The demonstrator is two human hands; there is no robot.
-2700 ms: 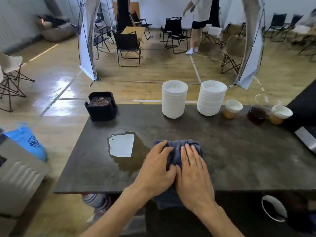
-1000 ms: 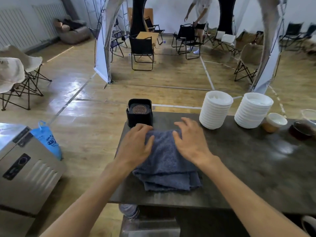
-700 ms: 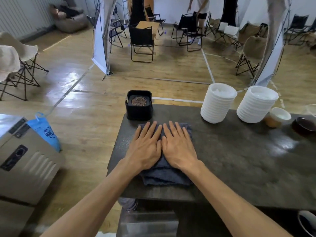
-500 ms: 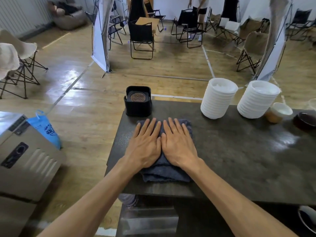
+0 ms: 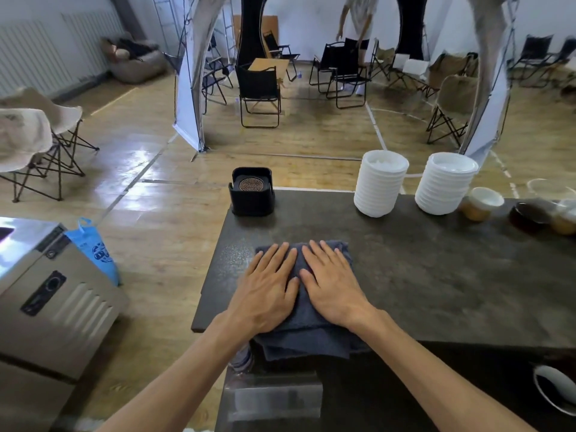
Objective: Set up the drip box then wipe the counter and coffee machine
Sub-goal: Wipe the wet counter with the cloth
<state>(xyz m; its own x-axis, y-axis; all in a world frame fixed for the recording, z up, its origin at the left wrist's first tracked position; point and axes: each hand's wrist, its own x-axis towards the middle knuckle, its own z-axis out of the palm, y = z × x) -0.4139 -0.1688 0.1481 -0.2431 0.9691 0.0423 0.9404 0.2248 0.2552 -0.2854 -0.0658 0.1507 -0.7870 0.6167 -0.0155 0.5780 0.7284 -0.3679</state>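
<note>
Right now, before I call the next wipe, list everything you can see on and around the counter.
Counter: one, dark grey stone, centre-right.
Cloth: one, dark blue, folded, near edge of counter.
Coaster holder: one, black, far left corner.
Lid stacks: two, white, far edge.
Lidded cups: at least two, tan, far right.
Steel machine: one, silver, left of counter.
Blue bag: one, beside machine.
Folding chairs: several, black, background.
Left hand: flat on cloth.
Right hand: flat on cloth.

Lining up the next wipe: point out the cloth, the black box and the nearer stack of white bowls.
cloth (image 5: 307, 319), head view, bare fold between the wrists
black box (image 5: 251, 204), head view, front wall
stack of white bowls (image 5: 378, 188), head view, side of the left stack
</note>
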